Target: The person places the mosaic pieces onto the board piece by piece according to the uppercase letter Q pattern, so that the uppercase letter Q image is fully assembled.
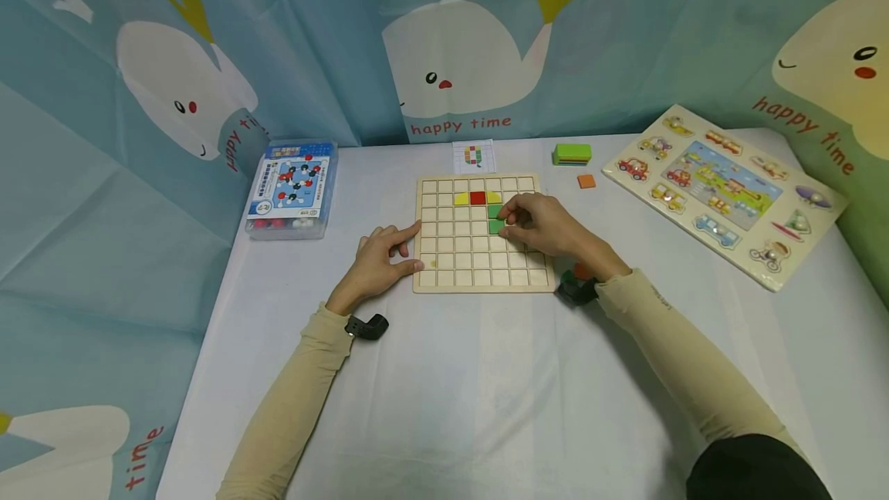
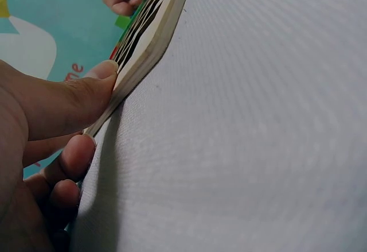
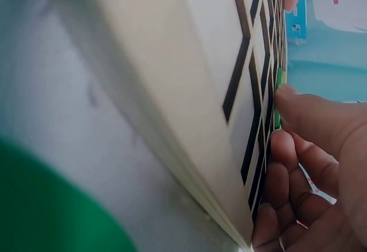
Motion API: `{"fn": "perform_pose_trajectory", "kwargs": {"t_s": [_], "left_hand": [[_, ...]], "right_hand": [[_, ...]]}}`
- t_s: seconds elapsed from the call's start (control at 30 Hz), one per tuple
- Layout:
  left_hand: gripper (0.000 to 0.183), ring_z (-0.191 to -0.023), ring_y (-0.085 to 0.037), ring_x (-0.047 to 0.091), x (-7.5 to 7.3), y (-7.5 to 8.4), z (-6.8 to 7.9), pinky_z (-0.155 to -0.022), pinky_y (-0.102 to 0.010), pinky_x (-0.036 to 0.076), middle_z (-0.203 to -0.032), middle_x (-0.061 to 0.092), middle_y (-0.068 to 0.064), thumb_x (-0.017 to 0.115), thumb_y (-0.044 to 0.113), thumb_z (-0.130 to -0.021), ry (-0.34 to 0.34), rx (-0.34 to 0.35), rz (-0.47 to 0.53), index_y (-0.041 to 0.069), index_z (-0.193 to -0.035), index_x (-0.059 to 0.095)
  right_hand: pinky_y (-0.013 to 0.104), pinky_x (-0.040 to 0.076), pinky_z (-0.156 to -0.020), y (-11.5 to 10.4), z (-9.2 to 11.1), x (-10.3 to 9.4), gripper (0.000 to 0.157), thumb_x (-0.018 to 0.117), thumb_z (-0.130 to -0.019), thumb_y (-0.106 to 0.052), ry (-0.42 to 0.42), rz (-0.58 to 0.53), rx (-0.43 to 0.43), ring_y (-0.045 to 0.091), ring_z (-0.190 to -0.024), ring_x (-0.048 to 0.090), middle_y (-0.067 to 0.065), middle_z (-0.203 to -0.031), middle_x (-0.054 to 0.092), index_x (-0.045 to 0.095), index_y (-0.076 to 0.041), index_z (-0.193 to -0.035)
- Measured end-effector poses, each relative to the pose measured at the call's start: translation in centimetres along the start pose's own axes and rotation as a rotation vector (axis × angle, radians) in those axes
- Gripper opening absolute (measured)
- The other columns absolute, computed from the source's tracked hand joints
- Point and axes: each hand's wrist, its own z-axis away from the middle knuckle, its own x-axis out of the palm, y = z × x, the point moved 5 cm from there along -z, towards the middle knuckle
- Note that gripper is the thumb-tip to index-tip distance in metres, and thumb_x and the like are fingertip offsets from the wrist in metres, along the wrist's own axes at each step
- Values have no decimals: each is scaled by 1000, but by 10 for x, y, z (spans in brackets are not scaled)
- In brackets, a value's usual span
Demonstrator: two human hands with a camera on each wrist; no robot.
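A wooden grid board lies on the table. My left hand is at its left edge, with thumb and index finger spread apart and their tips against the rim; the other fingers are bent back. My right hand is over the right part of the board and pinches a green square tile between thumb and index finger, low over the grid. Directly above that tile is another green square. Higher up, a red square sits between a yellow quarter-round piece and another yellow piece.
Behind the board lies a pattern card. Green blocks are stacked at the back, near an orange tile. More tiles lie partly hidden under the right wrist. A vehicle puzzle lies right, a plastic box left.
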Motion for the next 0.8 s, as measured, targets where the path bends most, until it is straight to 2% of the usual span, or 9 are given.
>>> {"fn": "perform_pose_trajectory", "kwargs": {"t_s": [0.63,0.8], "left_hand": [[73,-82,-18,39,-1,1,0,-85,-38,20,-90,56,-2,84,24,-92,-4,-4,6,14,-157,53],[73,-82,-18,39,0,1,0,-85,-38,20,-89,56,-2,84,24,-92,-4,2,9,13,-157,53]], "right_hand": [[33,49,-81,-3,-1,-2,20,80,-96,-15,-2,38,-24,20,-88,61,8,-97,69,72,-4,-110],[33,50,-84,0,2,-5,22,79,-97,-17,4,22,-5,21,-91,62,9,-100,69,72,-4,-113]]}}
